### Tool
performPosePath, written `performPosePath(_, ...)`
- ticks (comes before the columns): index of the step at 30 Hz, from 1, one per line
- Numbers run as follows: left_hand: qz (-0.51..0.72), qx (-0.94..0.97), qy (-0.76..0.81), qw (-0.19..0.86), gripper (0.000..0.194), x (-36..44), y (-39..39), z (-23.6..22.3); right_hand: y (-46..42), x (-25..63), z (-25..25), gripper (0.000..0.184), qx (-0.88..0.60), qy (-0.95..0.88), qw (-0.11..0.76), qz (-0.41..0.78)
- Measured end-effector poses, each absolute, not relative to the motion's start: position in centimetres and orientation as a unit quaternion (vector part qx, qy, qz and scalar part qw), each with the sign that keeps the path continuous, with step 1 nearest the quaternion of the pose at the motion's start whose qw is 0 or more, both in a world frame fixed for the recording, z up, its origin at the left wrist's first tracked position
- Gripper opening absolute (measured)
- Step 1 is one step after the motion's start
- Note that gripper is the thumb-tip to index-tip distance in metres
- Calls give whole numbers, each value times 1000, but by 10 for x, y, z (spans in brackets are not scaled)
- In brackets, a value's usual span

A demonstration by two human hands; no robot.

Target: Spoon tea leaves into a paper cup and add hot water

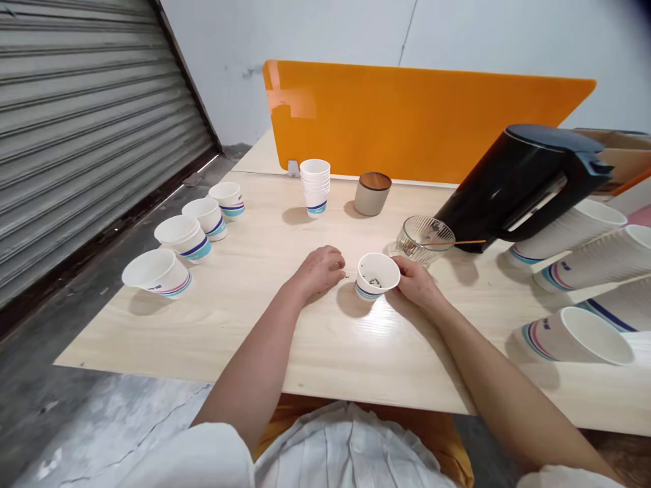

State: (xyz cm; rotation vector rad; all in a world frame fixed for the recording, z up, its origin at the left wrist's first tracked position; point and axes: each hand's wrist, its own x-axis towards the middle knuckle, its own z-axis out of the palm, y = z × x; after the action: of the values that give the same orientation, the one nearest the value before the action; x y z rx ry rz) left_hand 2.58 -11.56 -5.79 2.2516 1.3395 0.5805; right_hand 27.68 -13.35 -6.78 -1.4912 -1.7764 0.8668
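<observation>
The right hand (414,283) curls against a white paper cup with blue-and-pink bands (375,276) at lower centre, which looks light and crushable, best held gently by its wall, while the left hand (318,270) rests just beside it, fingertips drawn together.

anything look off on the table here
Yes, a small dark speck sits on the pale wood tabletop, just beside the left hand. It looks stray because the white paper cup next to it holds similar dark bits, though it is too small to identify.
</observation>
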Motion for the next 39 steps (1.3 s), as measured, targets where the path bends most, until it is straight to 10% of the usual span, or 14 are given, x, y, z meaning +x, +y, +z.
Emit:
performPosePath(11,296,803,470,217,12,33,-102,-79,-129,257,-59,30,-650,-703,193,215)
performPosePath(39,263,827,452,207,23,37,-111,-72,-135,268,-58,20,-523,-777,234,261)
